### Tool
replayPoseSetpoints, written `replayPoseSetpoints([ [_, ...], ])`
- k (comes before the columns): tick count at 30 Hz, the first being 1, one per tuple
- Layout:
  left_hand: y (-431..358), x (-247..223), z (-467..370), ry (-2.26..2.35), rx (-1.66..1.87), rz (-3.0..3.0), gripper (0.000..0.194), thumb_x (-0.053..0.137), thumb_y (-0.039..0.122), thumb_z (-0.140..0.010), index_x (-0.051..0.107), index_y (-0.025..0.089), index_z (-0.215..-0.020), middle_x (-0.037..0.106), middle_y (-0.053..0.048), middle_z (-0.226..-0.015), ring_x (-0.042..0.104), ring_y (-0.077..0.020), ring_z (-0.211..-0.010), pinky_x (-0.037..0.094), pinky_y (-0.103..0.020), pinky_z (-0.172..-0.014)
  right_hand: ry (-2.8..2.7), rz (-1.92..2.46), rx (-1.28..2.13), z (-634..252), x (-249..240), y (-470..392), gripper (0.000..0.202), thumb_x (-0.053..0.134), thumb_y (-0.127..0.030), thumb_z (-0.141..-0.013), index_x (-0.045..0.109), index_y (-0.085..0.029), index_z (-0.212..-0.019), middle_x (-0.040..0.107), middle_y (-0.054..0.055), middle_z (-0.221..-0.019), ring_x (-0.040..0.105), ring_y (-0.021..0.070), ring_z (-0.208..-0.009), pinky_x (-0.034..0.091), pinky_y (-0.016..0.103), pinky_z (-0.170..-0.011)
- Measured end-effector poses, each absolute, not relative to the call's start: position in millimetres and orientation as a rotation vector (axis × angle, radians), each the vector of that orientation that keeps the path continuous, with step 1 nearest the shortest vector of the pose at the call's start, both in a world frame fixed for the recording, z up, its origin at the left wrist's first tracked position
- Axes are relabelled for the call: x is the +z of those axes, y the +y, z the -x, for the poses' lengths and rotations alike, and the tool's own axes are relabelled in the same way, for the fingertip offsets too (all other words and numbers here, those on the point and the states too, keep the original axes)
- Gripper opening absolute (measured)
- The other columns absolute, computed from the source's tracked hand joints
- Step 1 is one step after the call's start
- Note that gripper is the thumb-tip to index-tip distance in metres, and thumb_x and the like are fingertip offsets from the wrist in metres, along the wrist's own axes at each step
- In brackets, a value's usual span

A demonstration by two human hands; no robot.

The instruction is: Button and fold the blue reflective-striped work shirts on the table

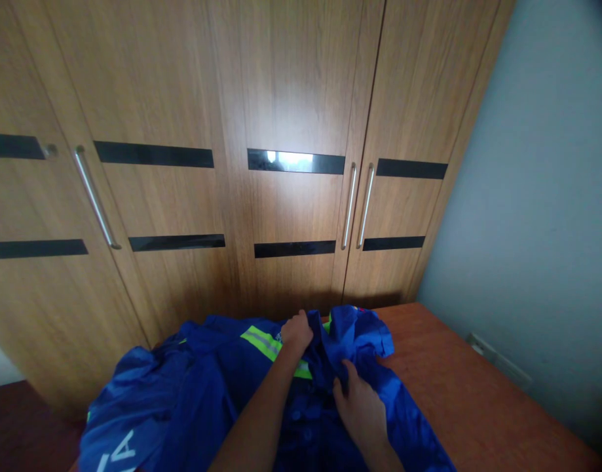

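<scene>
At the lower centre of the frame, the left hand [297,333] and right hand [360,405] grip a blue garment [251,387] with their fingers, on a reddish-brown surface [458,387].

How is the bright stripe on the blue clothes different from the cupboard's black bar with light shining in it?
The stripe is yellow-green with a greyish middle; the bar is black. The stripe is on soft, rumpled blue clothes; the bar sits flat on the cupboard. The stripe slants; the bar looks almost level. Both are long and narrow.
</scene>
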State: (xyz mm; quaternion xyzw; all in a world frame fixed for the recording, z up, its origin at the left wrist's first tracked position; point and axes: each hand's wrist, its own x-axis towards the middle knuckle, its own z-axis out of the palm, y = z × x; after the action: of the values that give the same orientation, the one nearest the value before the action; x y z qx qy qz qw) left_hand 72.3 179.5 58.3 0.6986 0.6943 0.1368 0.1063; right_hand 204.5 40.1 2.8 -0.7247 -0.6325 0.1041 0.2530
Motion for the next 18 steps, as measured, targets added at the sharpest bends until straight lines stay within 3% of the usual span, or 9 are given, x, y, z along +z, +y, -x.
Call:
replayPoseSetpoints([
  [3,175,67,-61,2.038,0.443,-2.087,0.027,0.050,0.025,-0.086,0.057,0.014,-0.110,0.069,-0.013,-0.103,0.065,-0.0267,-0.098,0.048,-0.043,-0.084,-1.792,2.100,0.117,-211,28,56,0.037,0.044,-0.034,-0.088,0.055,-0.019,-0.120,0.070,0.014,-0.097,0.069,0.0273,-0.084,0.050,0.033,-0.064],
  [6,169,86,-34,2.052,0.543,-2.086,0.029,0.048,0.020,-0.082,0.060,0.017,-0.108,0.070,-0.015,-0.101,0.066,-0.0294,-0.097,0.048,-0.041,-0.082,-1.783,2.200,0.068,-230,56,77,0.037,0.043,-0.023,-0.087,0.057,-0.019,-0.121,0.072,0.013,-0.083,0.070,0.0271,-0.077,0.050,0.036,-0.067],
  [10,164,127,9,2.023,0.728,-2.058,0.029,0.047,0.025,-0.082,0.065,0.021,-0.105,0.072,-0.011,-0.102,0.065,-0.0273,-0.098,0.046,-0.038,-0.085,-1.555,1.898,0.244,-260,93,104,0.036,0.046,-0.021,-0.082,0.064,-0.019,-0.113,0.072,0.010,-0.076,0.069,0.0237,-0.072,0.050,0.033,-0.070],
  [14,160,167,33,1.830,0.904,-2.020,0.035,0.040,0.026,-0.084,0.065,0.022,-0.108,0.073,-0.002,-0.067,0.069,-0.0186,-0.067,0.050,-0.030,-0.073,-1.528,1.625,0.396,-266,128,126,0.034,0.041,-0.023,-0.084,0.068,-0.019,-0.104,0.069,0.001,-0.061,0.068,0.0161,-0.061,0.051,0.024,-0.065],
  [18,154,205,41,1.625,1.132,-1.942,0.040,0.034,0.025,-0.085,0.064,0.017,-0.108,0.070,0.000,-0.059,0.064,-0.0138,-0.049,0.050,-0.024,-0.058,-1.442,1.378,0.467,-256,163,136,0.036,0.038,-0.030,-0.086,0.062,-0.015,-0.110,0.073,0.005,-0.075,0.070,0.0169,-0.071,0.053,0.024,-0.063],
])
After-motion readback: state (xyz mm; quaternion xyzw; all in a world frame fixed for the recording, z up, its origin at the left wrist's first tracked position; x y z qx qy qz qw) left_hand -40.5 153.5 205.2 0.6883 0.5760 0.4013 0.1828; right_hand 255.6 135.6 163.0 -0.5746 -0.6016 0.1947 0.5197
